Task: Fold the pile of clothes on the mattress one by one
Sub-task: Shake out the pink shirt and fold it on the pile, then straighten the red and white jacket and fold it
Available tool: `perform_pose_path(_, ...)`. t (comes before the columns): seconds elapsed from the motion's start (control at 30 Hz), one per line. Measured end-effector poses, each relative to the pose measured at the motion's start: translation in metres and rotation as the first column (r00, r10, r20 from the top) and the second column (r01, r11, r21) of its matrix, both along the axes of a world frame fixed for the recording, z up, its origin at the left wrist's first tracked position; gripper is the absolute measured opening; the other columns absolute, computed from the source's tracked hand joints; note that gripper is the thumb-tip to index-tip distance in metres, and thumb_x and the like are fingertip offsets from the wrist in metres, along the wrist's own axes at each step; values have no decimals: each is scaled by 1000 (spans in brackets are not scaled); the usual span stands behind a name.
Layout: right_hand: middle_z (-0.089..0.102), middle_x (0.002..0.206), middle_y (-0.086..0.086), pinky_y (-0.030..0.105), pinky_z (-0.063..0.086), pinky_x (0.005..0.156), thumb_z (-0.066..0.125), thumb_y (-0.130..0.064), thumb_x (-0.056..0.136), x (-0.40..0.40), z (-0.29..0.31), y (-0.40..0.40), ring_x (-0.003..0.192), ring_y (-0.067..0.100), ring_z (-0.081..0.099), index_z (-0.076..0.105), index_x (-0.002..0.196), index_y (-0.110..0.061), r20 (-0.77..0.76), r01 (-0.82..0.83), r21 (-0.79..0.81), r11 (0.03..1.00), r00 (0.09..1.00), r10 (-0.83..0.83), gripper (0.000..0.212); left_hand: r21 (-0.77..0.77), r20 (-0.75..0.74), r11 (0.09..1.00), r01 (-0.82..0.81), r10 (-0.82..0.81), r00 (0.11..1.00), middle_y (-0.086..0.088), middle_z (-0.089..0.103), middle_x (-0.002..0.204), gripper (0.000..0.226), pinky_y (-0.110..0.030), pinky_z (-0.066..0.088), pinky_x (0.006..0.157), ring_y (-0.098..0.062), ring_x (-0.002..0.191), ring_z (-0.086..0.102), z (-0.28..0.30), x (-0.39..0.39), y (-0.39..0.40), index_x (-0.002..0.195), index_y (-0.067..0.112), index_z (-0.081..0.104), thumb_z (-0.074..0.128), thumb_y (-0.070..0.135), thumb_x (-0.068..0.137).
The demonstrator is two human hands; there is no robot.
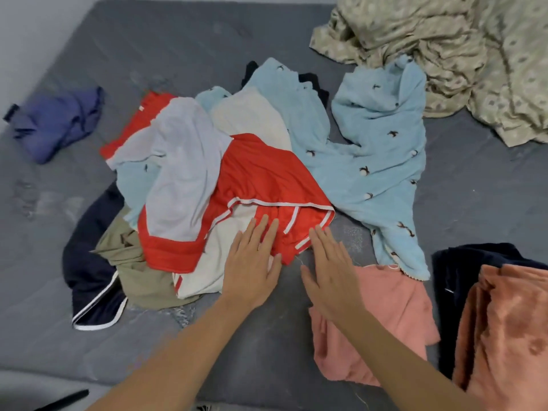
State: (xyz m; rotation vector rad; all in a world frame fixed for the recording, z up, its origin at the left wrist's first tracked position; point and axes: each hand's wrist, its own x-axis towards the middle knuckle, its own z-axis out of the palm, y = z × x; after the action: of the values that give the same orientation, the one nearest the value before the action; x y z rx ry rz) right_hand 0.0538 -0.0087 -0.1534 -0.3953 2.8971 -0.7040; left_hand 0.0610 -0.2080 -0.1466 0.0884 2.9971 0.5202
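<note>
A jumbled pile of clothes lies in the middle of the grey mattress [148,54]. On top is a red garment with white trim [261,173], with a pale lavender piece [184,161], a cream piece [252,117], a khaki piece [133,262] and navy shorts with white piping [89,280] around it. A light blue patterned garment [379,161] sprawls to the right. My left hand [252,262] lies flat, fingers straight, on the red garment's near edge. My right hand [329,268] is flat beside it, fingertips at the red hem.
A crumpled purple garment [56,123] sits apart at the far left. A beige patterned sheet [444,54] is bunched at the back right. A pink cloth [394,315] and a stack of navy and salmon fabric [504,321] lie at the near right.
</note>
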Motion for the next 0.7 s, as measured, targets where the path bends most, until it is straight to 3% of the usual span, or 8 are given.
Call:
perform_pose_path(0.1, 16, 172, 2, 47, 18, 129, 55, -26, 102, -36, 2, -55, 160, 17, 8, 21, 164, -13, -64, -84, -40, 996, 995, 81, 72, -20, -66, 1000, 7, -8, 998, -2, 20, 172, 66, -48, 24, 126, -21, 160, 14, 0, -32, -56, 165, 21, 23, 44, 38, 105)
perform_pose_path(0.27, 5, 174, -2, 41, 9, 131, 50, -32, 106, -107, 5, -151, 160, 12, -5, 12, 166, -15, -59, -123, -96, 988, 991, 117, 73, -43, -128, 995, -88, 82, 988, -5, 17, 173, 71, -49, 18, 128, -26, 160, 13, 1, -106, -159, 165, 24, 20, 48, 41, 102)
perform_pose_path(0.4, 8, 174, 0, 44, 15, 130, 63, -33, 100, -156, 5, -216, 161, 17, 1, 16, 165, -16, -22, -269, -121, 955, 963, 269, 82, -84, -19, 984, -154, 153, 988, -6, 8, 174, 77, -49, 16, 128, -29, 160, 6, -7, -152, -241, 166, 27, 14, 48, 50, 101)
perform_pose_path(0.47, 6, 174, -3, 45, 15, 129, 60, -36, 102, -174, -2, -241, 161, 15, -2, 14, 166, -20, 16, -292, -111, 950, 955, 296, 81, -93, 65, 981, -172, 178, 982, -3, 2, 174, 76, -48, 16, 129, -28, 161, 2, -16, -165, -280, 166, 31, 8, 43, 55, 103)
perform_pose_path(0.57, 2, 174, -5, 45, 12, 130, 50, -38, 106, -186, -12, -268, 160, 11, -7, 9, 166, -23, 74, -229, -108, 967, 969, 237, 74, -38, 168, 996, -75, 80, 983, 5, -3, 174, 73, -42, 15, 129, -24, 160, 1, -27, -170, -326, 166, 34, 3, 38, 56, 105)
perform_pose_path(0.7, 5, 174, -4, 46, 9, 130, 43, -33, 110, -159, -19, -282, 160, 12, -5, 12, 167, -21, 92, -153, -71, 986, 983, 159, 66, 139, 179, 990, 2, -27, 984, 4, -4, 174, 72, -39, 11, 129, -20, 160, 0, -29, -135, -338, 166, 32, 5, 40, 53, 106)
